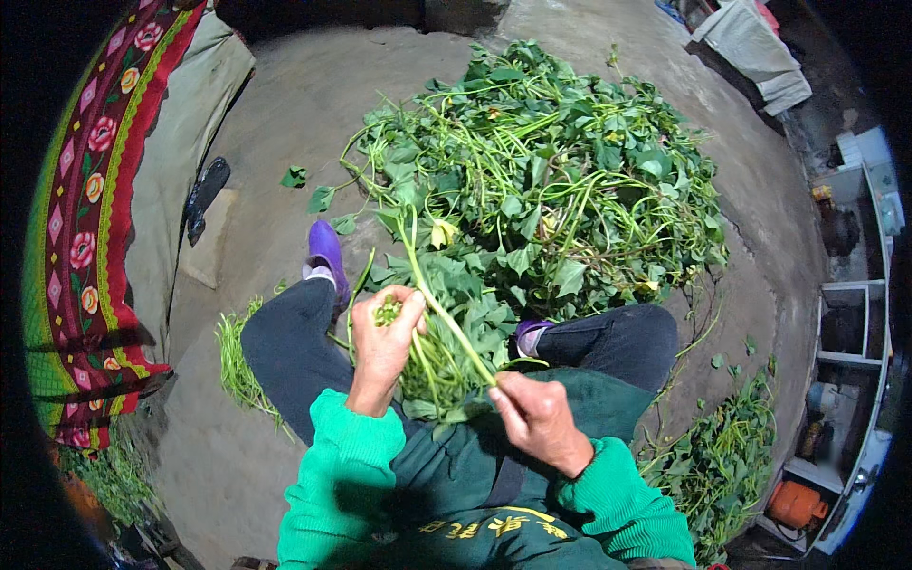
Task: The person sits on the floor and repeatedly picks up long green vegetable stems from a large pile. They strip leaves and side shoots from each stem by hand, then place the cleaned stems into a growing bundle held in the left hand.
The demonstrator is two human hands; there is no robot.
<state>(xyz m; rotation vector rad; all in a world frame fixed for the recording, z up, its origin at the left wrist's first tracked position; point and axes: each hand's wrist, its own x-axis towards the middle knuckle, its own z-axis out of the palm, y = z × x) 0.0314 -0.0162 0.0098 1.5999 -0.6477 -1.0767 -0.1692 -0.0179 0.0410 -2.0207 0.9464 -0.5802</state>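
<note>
My left hand (381, 342) is wrapped around a bunch of green stems (388, 311), whose ends show above the curled fingers. A long pale-green stem (449, 317) slants across the lap. Its lower end is pinched in my right hand (538, 417), and its upper part passes close by my left thumb; whether that thumb touches it I cannot tell. Beneath both hands, loose leaves and stems lie over the dark green apron (456, 470), between my knees. Just past my feet spreads a large heap of leafy vines (556, 164), likely sweet potato greens, with a few yellowed leaves.
Bundled stems (246, 363) lie on the concrete floor (214, 456) beside my left knee. More leafy vines (719, 463) are at the right. A flowered cloth (92, 235) hangs at the left, near a dark shoe (206, 192). Along the right stand shelves (851, 356) and an orange gas cylinder (794, 507).
</note>
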